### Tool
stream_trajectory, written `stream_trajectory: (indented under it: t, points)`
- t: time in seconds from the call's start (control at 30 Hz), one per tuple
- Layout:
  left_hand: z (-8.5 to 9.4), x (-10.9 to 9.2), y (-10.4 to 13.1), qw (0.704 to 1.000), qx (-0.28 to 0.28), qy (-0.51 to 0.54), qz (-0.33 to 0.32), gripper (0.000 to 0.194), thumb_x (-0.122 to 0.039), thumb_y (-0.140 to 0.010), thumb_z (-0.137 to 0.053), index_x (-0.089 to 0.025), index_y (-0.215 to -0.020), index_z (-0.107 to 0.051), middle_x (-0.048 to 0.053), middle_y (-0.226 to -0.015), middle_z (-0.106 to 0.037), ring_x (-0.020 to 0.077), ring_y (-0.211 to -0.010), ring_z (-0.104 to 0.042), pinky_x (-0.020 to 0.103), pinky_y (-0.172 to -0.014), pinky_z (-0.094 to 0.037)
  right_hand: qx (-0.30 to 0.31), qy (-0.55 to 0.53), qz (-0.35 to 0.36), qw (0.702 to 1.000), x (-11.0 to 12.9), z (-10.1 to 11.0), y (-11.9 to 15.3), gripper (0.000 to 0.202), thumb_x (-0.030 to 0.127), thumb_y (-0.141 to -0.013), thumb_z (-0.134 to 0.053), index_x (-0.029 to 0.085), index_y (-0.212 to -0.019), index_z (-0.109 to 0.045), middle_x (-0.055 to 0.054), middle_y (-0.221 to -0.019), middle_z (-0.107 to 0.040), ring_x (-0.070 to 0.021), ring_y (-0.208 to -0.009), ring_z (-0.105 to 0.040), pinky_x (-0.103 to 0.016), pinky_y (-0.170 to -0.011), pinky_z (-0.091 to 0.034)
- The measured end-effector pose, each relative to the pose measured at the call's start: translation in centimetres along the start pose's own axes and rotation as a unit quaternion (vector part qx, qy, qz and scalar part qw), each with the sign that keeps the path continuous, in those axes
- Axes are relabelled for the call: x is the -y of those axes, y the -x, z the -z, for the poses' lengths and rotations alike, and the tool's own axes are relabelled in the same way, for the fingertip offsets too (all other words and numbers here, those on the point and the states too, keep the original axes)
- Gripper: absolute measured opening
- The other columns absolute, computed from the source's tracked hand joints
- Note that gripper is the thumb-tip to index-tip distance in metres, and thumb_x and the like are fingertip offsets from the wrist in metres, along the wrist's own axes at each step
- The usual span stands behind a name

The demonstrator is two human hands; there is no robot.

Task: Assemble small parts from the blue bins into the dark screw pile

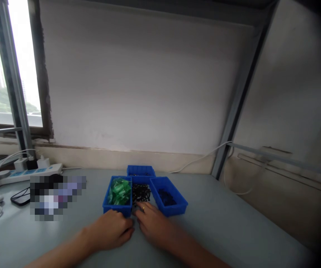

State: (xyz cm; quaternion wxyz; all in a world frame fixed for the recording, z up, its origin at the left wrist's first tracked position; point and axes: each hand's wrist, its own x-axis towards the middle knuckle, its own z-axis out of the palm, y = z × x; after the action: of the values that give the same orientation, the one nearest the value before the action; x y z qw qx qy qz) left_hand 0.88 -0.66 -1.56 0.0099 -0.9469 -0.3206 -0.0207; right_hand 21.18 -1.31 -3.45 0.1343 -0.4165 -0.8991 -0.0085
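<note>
My left hand (pixel 114 229) has its fingers curled closed at the front edge of a blue bin holding green pieces (pixel 120 191); whatever is in its fingers is hidden. Beside it, my right hand (pixel 149 221), with a ring on one finger, reaches to the near edge of a pile of small black parts (pixel 141 192). Its fingers are bent, and their tips are too unclear to tell what they hold. To the right stands a blue bin (pixel 181 210) with dark blue pieces (pixel 166 197). Behind the black parts is another blue bin (pixel 140 169) with small items inside.
On the left of the grey table (pixel 210 230) lie a white power strip (pixel 48 171) with plugs, white cables, a black-rimmed object (pixel 21 197) and a blurred-out patch. A metal frame post (pixel 240 95) rises at the right, near the wall. A window is at the far left.
</note>
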Motion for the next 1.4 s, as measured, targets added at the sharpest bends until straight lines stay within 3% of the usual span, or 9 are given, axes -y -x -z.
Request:
stream_trajectory:
  t: [0.33,0.57,0.77,1.0,1.4]
  points:
    - [0.1,0.0,0.1,1.0,0.005,0.003,0.001,0.018,-0.021,-0.096,-0.054,-0.017,-0.087,-0.069,0.008,-0.081,-0.074,0.0256,-0.075,-0.073,0.03,-0.066,-0.056,0.001,0.028,0.02,0.999,-0.3,-0.2,-0.1,0.025,0.002,-0.093,-0.048,0.013,-0.106,-0.067,-0.013,-0.11,-0.07,-0.0234,-0.107,-0.063,-0.037,-0.097,-0.05]
    - [0.0,0.0,0.1,1.0,0.003,0.011,-0.002,0.018,-0.021,-0.096,-0.054,-0.018,-0.087,-0.069,0.008,-0.083,-0.075,0.026,-0.077,-0.074,0.031,-0.068,-0.057,0.035,0.024,0.0,0.999,-0.3,0.0,-0.4,0.029,-0.001,-0.091,-0.044,0.014,-0.104,-0.065,-0.012,-0.105,-0.07,-0.0231,-0.101,-0.062,-0.035,-0.092,-0.049]
    - [0.7,-0.3,0.0,0.999,0.03,0.011,0.037,0.021,-0.024,-0.1,-0.05,-0.017,-0.096,-0.069,0.01,-0.092,-0.076,0.0287,-0.085,-0.075,0.034,-0.073,-0.059,0.044,-0.045,-0.028,0.998,0.6,1.6,-0.3,0.022,0.001,-0.089,-0.048,0.014,-0.101,-0.062,-0.011,-0.105,-0.067,-0.0223,-0.099,-0.062,-0.031,-0.087,-0.048]
    - [1.1,-0.5,-0.1,0.996,0.037,0.03,0.081,0.023,-0.029,-0.101,-0.049,-0.016,-0.107,-0.068,0.012,-0.098,-0.076,0.0312,-0.09,-0.074,0.037,-0.077,-0.059,0.025,-0.179,-0.027,0.983,0.2,1.8,-0.4,0.015,0.005,-0.09,-0.05,0.02,-0.087,-0.053,-0.004,-0.093,-0.062,-0.0178,-0.085,-0.059,-0.028,-0.08,-0.046]
    - [0.4,-0.3,-0.3,0.997,0.033,0.023,0.06,0.023,-0.028,-0.102,-0.048,-0.018,-0.112,-0.065,0.011,-0.095,-0.076,0.0273,-0.085,-0.075,0.032,-0.074,-0.059,0.027,-0.269,-0.042,0.962,0.3,2.6,-0.5,0.02,0.003,-0.079,-0.055,0.022,-0.083,-0.049,0.0,-0.088,-0.059,-0.0176,-0.085,-0.056,-0.029,-0.084,-0.045]
